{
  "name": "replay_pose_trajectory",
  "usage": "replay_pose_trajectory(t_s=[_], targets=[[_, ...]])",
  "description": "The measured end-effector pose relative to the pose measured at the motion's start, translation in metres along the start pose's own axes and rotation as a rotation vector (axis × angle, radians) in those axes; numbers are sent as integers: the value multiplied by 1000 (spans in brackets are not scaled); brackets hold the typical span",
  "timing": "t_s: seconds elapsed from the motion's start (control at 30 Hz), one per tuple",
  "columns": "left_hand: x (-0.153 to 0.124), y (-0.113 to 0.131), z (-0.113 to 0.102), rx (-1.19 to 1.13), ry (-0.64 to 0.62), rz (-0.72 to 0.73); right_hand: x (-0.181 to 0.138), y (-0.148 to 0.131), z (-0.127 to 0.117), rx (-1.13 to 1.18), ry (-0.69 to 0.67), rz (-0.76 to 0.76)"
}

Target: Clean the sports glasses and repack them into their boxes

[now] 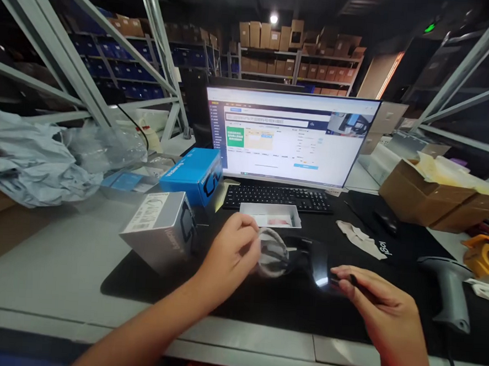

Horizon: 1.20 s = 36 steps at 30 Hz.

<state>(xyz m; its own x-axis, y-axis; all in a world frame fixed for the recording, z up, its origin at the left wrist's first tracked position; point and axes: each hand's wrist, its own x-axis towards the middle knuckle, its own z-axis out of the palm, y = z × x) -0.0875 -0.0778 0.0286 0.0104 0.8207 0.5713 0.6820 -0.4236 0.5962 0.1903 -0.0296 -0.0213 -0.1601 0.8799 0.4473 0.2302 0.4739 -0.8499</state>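
Observation:
My left hand (235, 254) is closed in a pinch on a looped grey cord (274, 254), which hangs beside the fingertips and is blurred. To the right, my right hand (380, 302) pinches a small black piece (351, 279) between thumb and fingers. Between the hands shows a glossy dark sheet-like thing (319, 265) with a bright reflection; its kind cannot be made out. Just behind them lies an open white box (271, 208) with something pale and reddish inside. A grey printed box (154, 235) stands left of my left hand, in front of a blue box (193, 171).
A monitor (288, 141) stands behind a black keyboard (276, 199). On the right are a barcode scanner (449, 289), a mouse (386, 222), a crumpled pale scrap (359, 238) and a cardboard box (428, 194). Plastic bags (42, 159) lie at left.

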Motion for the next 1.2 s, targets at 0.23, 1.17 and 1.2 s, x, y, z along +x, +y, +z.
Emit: replay_pose_trajectory(t_s=[0.23, 1.17, 1.2], targets=[[45, 27, 12, -28, -308, 207, 6, 17, -15, 644, 146, 320], [-31, -5, 49, 117, -155, 31, -29, 19, 50, 86, 328, 46], [-32, -4, 48, 122, -154, 32, -30, 18, 54, 95, 337, 62]])
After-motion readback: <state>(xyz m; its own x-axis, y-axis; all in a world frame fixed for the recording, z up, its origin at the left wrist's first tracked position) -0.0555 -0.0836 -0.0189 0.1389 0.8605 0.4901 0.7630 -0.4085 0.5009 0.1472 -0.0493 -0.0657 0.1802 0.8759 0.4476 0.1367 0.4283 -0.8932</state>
